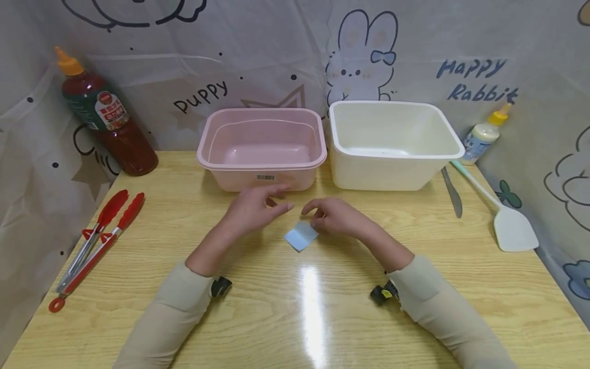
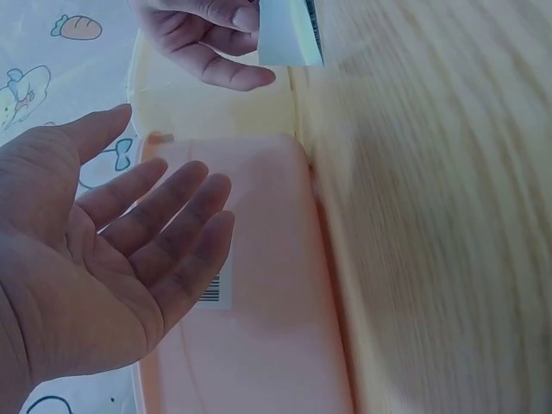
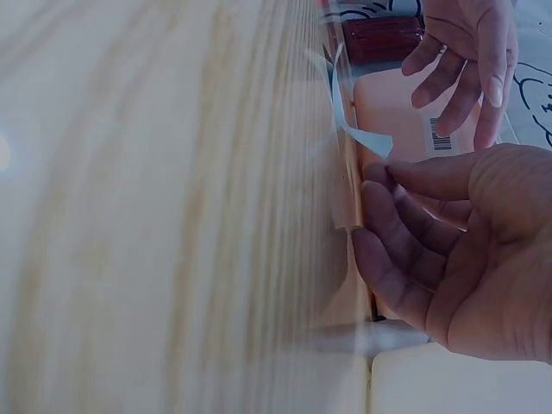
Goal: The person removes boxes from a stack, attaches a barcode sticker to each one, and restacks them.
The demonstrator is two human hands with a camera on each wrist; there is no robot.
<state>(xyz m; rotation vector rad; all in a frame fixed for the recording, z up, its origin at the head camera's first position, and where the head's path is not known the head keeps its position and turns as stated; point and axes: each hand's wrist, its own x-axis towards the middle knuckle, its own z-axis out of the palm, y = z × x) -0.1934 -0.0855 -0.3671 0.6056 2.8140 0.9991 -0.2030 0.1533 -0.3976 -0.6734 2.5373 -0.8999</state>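
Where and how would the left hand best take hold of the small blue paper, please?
Probably at its free left corner, with a light thumb-and-finger pinch: bring the left hand in from the left, since the blue paper is thin and bent, and the right hand pinches its right side.

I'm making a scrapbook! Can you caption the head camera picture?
The right hand pinches a light-blue paper square; the left hand hovers near a rectangular pink plastic tub.
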